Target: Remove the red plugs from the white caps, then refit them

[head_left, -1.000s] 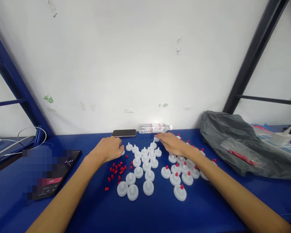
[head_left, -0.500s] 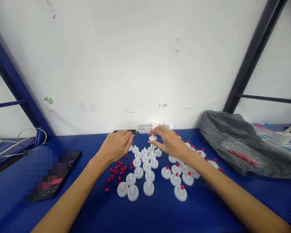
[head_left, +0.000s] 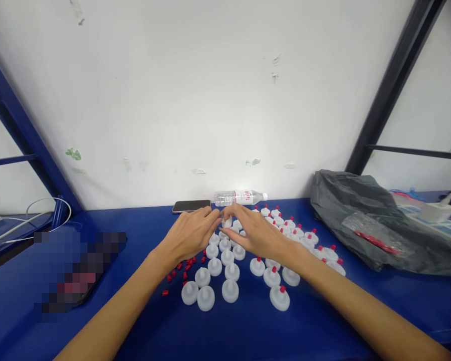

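Moving together since the earlier frame, the left hand [head_left: 193, 231] and the right hand [head_left: 265, 233] are now meeting over the middle of the worktop [head_left: 218, 331], and the held white lid [head_left: 227, 221] is coming nearer to the wearer and toward the left hand. The right fingers are gripping this lid between thumb and fingertips. The left fingers are bunching closely at its nine o'clock side; whether they are pinching anything, I cannot tell.

Taking the hands as the clock's centre and the wall [head_left: 210, 100] as twelve, bare white lids [head_left: 230, 291] are standing nozzle-up from beneath the hands down to six o'clock. Loose red caps [head_left: 166, 293] are lying scattered around seven, partly hidden by the left hand. Red-tipped lids [head_left: 280, 299] are spreading from one round to five, some behind the right hand and forearm.

A clear bottle [head_left: 240, 198] is lying on its side at twelve, near the wall, and a phone [head_left: 191, 206] is resting flat at eleven. A blurred-out dark device [head_left: 86, 273] is lying at eight. At three, a grey plastic bag [head_left: 346, 200] is spreading crumpled, with a small clear bag [head_left: 376, 234] of red pieces resting on it.
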Demonstrator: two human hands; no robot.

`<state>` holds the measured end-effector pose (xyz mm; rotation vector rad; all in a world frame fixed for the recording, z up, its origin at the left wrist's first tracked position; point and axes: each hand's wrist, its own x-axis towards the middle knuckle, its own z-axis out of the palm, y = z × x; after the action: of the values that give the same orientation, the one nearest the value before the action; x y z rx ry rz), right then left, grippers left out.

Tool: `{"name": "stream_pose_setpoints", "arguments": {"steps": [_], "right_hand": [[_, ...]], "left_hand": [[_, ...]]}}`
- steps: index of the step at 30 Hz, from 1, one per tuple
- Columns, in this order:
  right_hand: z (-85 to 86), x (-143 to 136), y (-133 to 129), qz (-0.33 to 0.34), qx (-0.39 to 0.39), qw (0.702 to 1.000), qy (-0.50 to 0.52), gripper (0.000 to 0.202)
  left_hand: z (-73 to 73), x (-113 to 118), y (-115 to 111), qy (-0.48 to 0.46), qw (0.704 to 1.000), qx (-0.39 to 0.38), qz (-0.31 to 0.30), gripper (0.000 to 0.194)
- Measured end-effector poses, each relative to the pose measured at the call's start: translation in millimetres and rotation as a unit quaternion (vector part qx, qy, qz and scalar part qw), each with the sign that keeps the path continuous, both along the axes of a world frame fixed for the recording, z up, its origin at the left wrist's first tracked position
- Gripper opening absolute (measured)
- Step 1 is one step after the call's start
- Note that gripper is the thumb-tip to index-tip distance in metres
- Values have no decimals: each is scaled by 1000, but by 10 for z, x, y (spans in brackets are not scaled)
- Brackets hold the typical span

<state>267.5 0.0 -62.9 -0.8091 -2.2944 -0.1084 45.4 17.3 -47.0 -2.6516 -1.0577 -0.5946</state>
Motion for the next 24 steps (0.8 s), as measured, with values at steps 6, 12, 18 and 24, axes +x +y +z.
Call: {"name": "stream_pose_setpoints", "arguments": {"steps": [6, 12, 18, 24], "right_hand": [[8, -49, 21, -7, 22, 999, 34, 17], [220, 433, 220, -94, 64, 988, 101, 11], [305, 595, 232, -173, 102, 968, 149, 24], [98, 245, 140, -78, 90, 992, 27, 20]], "left_hand": [[-20, 52, -55, -127, 991, -31, 0, 38], [232, -232, 22, -255, 963, -28, 84, 41], [279, -383, 139, -127, 984, -98, 74, 34], [89, -149, 44, -15, 988, -150, 42, 30]]}}
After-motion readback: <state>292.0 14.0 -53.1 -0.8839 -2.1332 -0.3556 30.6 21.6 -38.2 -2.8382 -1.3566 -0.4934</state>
